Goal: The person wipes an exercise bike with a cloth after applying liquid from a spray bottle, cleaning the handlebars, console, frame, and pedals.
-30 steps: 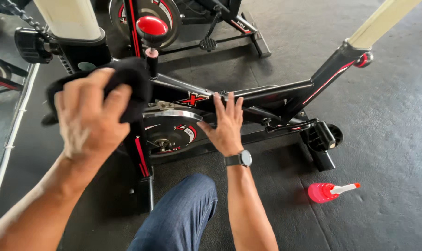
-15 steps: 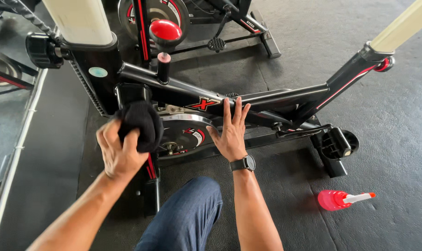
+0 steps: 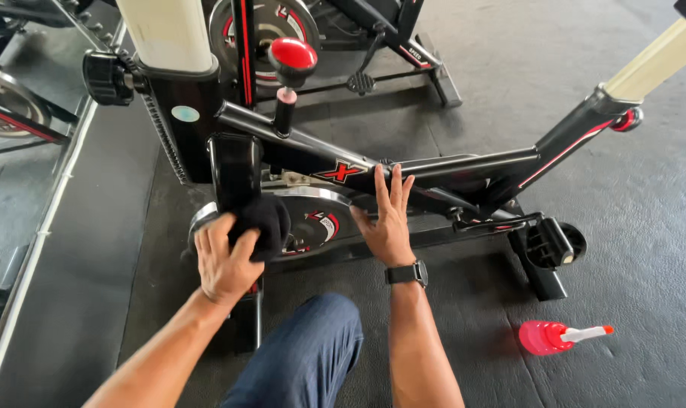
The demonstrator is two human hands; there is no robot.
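A black exercise bike [image 3: 448,162] with red trim stands in front of me on a dark rubber floor. My left hand [image 3: 223,261] grips a black cloth [image 3: 263,223] and presses it against the lower front of the bike, beside the silver flywheel [image 3: 312,219]. My right hand [image 3: 386,219], with a black watch on the wrist, lies flat with fingers spread on the bike's frame near the flywheel. My knee in blue trousers [image 3: 312,347] is below, between both arms.
A red spray bottle [image 3: 558,337] with a white nozzle lies on the floor at the right. A red knob [image 3: 293,54] sticks up from the frame. A second bike [image 3: 343,38] stands behind. A mirror wall [image 3: 18,151] runs along the left.
My left hand with the cloth has come down from the upper frame to the lower front by the flywheel. My right hand stays on the frame.
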